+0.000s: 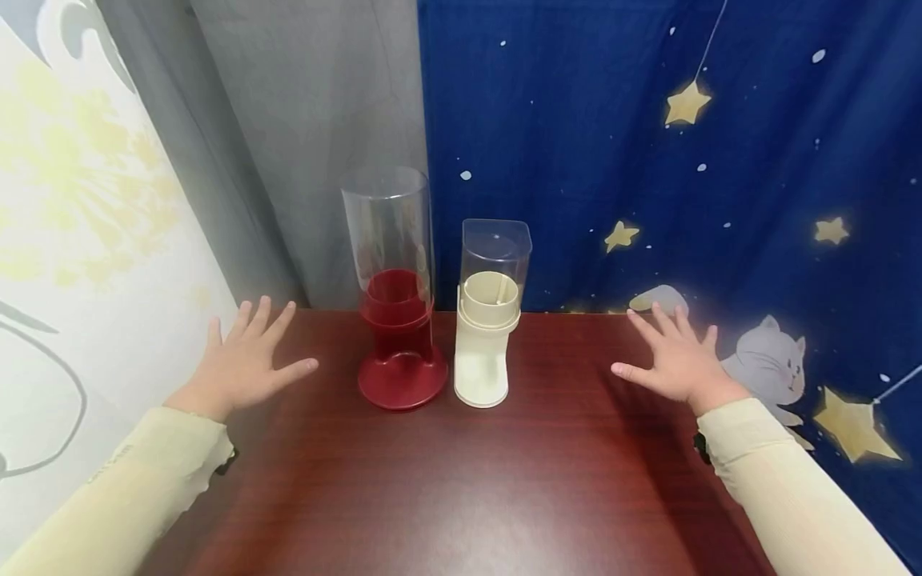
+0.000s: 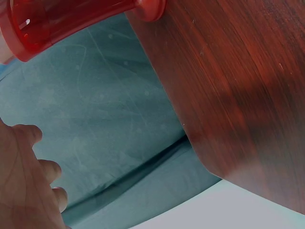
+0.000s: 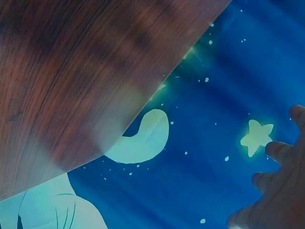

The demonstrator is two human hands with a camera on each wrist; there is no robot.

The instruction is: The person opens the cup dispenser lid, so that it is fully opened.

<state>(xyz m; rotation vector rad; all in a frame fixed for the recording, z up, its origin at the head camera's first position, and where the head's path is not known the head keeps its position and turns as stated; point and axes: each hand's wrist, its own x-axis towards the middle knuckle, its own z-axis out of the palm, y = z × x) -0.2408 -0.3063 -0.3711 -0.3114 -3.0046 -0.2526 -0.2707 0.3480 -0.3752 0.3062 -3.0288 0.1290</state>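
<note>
Two dispenser-like holders stand upright side by side towards the back of the table. The left one is a red holder (image 1: 402, 380) with a round base and a tall clear cylinder (image 1: 386, 228) on top. Beside it is a smaller cream holder (image 1: 481, 372) with a shorter clear container (image 1: 495, 244). My left hand (image 1: 241, 364), fingers spread, hovers to the left of the red holder and holds nothing. Far to the right of the cream one, my right hand (image 1: 677, 360) is spread the same way, also holding nothing. Part of the red holder (image 2: 81, 21) shows in the left wrist view.
The dark red-brown wooden table (image 1: 475, 488) has its back edge just behind the holders. A grey curtain (image 1: 317, 104) and a blue starry curtain (image 1: 576, 144) hang behind it. On the left is a white patterned cloth (image 1: 130, 336).
</note>
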